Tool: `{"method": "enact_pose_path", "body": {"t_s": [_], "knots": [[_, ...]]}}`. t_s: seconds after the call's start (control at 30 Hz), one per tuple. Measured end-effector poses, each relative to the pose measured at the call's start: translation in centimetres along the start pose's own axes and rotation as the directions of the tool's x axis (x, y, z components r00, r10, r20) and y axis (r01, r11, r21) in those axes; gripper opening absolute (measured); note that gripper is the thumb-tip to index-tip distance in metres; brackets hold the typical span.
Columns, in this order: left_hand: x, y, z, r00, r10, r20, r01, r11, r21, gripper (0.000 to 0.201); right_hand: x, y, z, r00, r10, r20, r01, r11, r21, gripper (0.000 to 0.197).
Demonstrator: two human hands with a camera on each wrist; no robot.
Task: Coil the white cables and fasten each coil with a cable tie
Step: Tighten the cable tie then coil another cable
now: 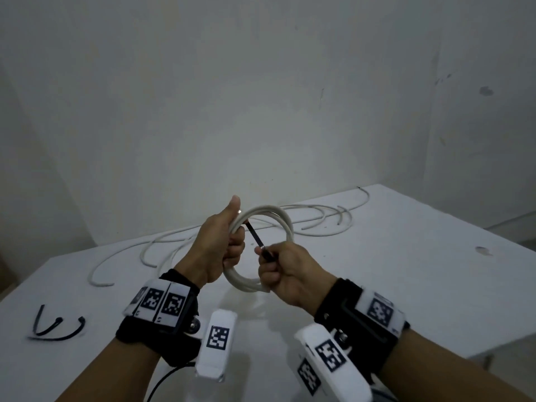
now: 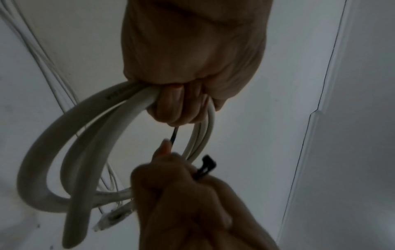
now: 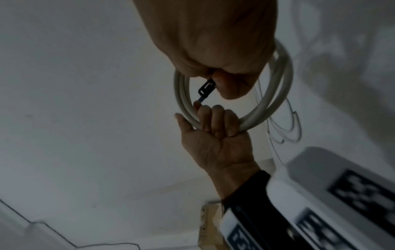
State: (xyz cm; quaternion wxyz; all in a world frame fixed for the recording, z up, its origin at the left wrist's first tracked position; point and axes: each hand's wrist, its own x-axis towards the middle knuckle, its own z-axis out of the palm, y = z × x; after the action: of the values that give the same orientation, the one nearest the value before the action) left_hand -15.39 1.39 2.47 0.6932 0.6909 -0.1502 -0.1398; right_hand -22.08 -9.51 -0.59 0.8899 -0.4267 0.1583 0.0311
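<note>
A white cable coil (image 1: 285, 224) is held up above the white table (image 1: 406, 256). My left hand (image 1: 223, 242) grips the coil's left side, fingers curled round the strands (image 2: 132, 101), thumb up. A black cable tie (image 1: 256, 237) runs from the coil at that grip down to my right hand (image 1: 278, 262), which pinches it between thumb and fingers. The tie's head (image 3: 206, 88) sticks out of the right fist (image 2: 206, 166). The coil (image 3: 275, 94) shows as a ring of several turns. A plug end (image 2: 113, 218) of the cable hangs below the coil.
Loose white cables (image 1: 162, 245) lie spread across the far part of the table, up to the wall. Spare black cable ties (image 1: 58, 326) lie at the near left. The table's right edge (image 1: 507, 227) drops off beside a wall corner.
</note>
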Motion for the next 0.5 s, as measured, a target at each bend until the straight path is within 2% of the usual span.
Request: {"method": "enact_pose_path", "body": {"t_s": [0.1,0.27,0.4,0.5], "knots": [[-0.4,-0.3,0.3,0.999,-0.032,-0.008,0.032,0.999,0.033,0.043,0.8,-0.9,1.5,0.998,-0.061,0.023,0.061,0.998,0.005,0.032],[-0.5,-0.8,0.1,0.999,-0.037,0.003,0.037,0.997,0.068,0.031,1.2,-0.9,1.7,0.995,-0.084,0.045,0.086,0.996,-0.04,0.036],[-0.3,-1.1,-0.1,0.999,-0.017,-0.04,0.019,0.998,0.057,0.032,0.1,-0.1,1.4,0.974,-0.225,0.01,0.224,0.968,-0.115,0.025],[0.1,-1.5,-0.2,0.997,-0.006,-0.077,0.009,0.999,0.042,0.031,-0.8,0.5,1.2,0.917,-0.382,0.117,0.397,0.904,-0.159,0.019]]}}
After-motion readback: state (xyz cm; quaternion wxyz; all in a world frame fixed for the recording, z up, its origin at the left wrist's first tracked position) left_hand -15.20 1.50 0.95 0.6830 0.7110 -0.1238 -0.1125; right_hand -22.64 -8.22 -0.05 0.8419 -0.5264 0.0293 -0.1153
